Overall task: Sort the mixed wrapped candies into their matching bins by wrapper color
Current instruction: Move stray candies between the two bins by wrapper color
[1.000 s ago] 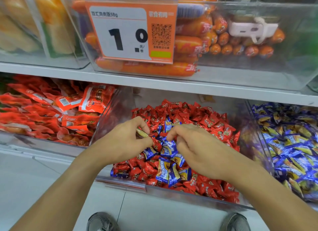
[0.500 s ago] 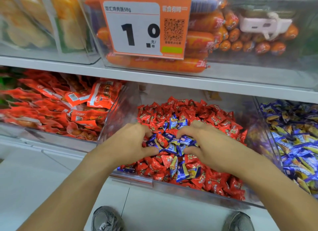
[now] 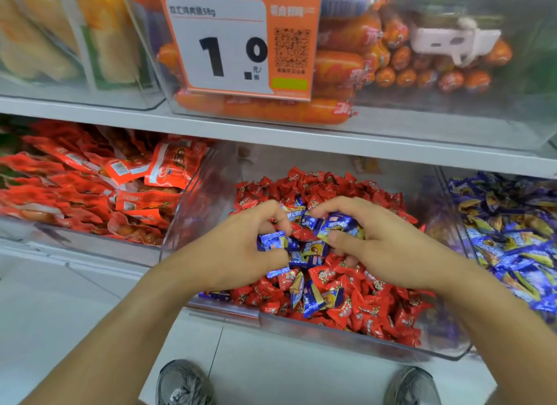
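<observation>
At the far left of the frame, on the lower shelf, a clear bin holds flat red snack packets [image 3: 90,187]; it plays no part in the sorting, as far as the task sentence suggests. Above it, in the upper left, clear boxes hold yellow and green packs too blurred to name.

Moving toward the centre, a clear middle bin [image 3: 346,335] sits pulled forward off the lower shelf [image 3: 271,139], probably so you can reach down into it. It is heaped with red candies [image 3: 370,296], and a cluster of blue candies [image 3: 313,299] is mixed in near the front and middle, where they do not belong.

Your left hand [image 3: 238,248] rests on the pile with fingers curled, pinching one blue candy [image 3: 271,240] between thumb and fingers. Just beside it, your right hand [image 3: 382,248] is also curled in the heap, closed around a second blue candy [image 3: 339,222]. The two hands nearly meet at the middle of the bin, seemingly gathering strays together before carrying them off.

Above the hands, at the upper centre, an orange and white price tag [image 3: 241,43] hangs on a clear box of orange sausages [image 3: 340,64].

At the far right, a neighbouring bin [image 3: 446,211] is full of blue and yellow wrappers [image 3: 518,242], the likely home for what you hold. Many blue pieces remain among the red, so the job looks well short of done.

At the bottom edge, two grey shoes [image 3: 184,383] stand on the pale floor.
</observation>
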`<control>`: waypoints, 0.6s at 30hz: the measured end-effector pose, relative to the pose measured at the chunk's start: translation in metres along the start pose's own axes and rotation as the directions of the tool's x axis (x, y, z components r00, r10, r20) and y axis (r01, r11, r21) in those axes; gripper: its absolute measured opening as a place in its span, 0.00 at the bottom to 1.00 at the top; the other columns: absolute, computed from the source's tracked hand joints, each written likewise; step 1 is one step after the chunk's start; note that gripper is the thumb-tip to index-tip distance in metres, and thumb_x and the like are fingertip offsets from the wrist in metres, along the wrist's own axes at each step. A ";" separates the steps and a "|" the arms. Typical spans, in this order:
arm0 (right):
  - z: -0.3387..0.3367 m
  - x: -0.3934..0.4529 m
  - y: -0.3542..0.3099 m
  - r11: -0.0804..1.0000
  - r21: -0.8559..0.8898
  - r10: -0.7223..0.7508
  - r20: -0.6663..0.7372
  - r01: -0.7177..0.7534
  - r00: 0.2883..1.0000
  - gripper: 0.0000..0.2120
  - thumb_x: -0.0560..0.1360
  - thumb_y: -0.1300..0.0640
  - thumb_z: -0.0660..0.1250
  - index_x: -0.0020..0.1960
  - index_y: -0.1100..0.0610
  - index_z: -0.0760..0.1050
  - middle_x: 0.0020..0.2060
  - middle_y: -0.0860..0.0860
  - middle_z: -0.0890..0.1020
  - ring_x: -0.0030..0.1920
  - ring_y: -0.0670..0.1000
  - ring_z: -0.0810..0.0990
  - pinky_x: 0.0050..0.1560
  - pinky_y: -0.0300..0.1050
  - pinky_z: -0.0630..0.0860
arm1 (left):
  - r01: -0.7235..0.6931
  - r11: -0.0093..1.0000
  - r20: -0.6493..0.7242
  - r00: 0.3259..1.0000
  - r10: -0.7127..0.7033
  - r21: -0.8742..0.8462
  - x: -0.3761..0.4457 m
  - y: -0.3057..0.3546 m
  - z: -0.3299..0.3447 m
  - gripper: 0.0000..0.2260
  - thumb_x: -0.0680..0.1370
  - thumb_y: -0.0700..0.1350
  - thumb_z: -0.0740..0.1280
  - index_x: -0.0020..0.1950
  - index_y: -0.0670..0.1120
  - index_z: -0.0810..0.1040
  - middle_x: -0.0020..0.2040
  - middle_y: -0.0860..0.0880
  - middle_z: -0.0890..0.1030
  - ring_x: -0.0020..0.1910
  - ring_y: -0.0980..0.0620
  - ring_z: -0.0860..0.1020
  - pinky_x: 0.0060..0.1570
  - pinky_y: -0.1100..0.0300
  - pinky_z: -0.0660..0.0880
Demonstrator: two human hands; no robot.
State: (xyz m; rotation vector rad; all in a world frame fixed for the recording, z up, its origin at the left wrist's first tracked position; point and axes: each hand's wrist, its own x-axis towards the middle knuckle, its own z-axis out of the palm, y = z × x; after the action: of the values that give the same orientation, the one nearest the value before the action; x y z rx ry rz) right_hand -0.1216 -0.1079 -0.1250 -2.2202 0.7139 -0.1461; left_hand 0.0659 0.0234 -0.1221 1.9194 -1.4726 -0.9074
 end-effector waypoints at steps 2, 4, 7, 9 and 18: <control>-0.002 -0.002 -0.004 0.999 0.035 -0.002 0.085 -0.001 0.996 0.16 0.82 0.53 0.63 0.62 0.33 0.72 0.55 0.45 0.72 0.37 0.46 0.84 0.48 0.50 0.80 | 0.005 1.000 0.043 0.999 -0.006 0.017 0.001 0.004 0.010 0.09 0.76 0.40 0.62 0.48 0.55 0.75 0.27 0.53 0.72 0.23 0.53 0.64 0.26 0.60 0.65; -0.004 -0.005 -0.004 0.998 -0.025 -0.055 0.131 0.059 0.990 0.17 0.80 0.57 0.66 0.59 0.34 0.76 0.53 0.43 0.71 0.45 0.46 0.83 0.54 0.49 0.77 | -0.021 0.986 0.033 0.999 0.015 0.168 0.001 0.006 0.016 0.10 0.77 0.42 0.60 0.45 0.54 0.79 0.26 0.56 0.73 0.23 0.57 0.67 0.27 0.62 0.66; -0.002 -0.008 -0.003 0.983 -0.149 -0.085 0.130 0.104 0.988 0.15 0.75 0.61 0.68 0.54 0.41 0.81 0.53 0.39 0.75 0.56 0.40 0.76 0.63 0.41 0.69 | -0.041 0.926 -0.015 0.999 0.050 0.375 -0.001 0.003 0.020 0.10 0.76 0.54 0.64 0.42 0.51 0.81 0.31 0.53 0.79 0.32 0.59 0.76 0.36 0.58 0.75; 0.004 -0.006 0.000 0.969 -0.224 -0.090 0.093 0.108 0.992 0.11 0.75 0.58 0.69 0.54 0.44 0.81 0.51 0.40 0.75 0.55 0.38 0.74 0.60 0.38 0.68 | -0.037 0.896 -0.003 0.999 0.043 0.443 -0.002 0.000 0.024 0.17 0.71 0.64 0.68 0.40 0.51 0.80 0.27 0.50 0.75 0.32 0.57 0.75 0.32 0.60 0.72; 0.032 0.010 -0.001 0.927 -0.370 -0.060 -0.010 0.052 0.998 0.12 0.81 0.51 0.64 0.63 0.46 0.78 0.54 0.49 0.74 0.55 0.46 0.73 0.53 0.40 0.69 | 0.001 0.954 0.005 1.000 -0.002 0.299 -0.006 -0.006 0.000 0.08 0.73 0.55 0.72 0.41 0.53 0.76 0.30 0.56 0.78 0.26 0.58 0.72 0.29 0.66 0.67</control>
State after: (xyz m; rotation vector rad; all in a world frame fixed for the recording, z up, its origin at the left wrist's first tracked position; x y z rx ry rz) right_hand -0.1023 -0.0921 -0.1471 -2.6047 0.7375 -0.0668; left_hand 0.0688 0.0303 -0.1253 2.1317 -1.6909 -0.7217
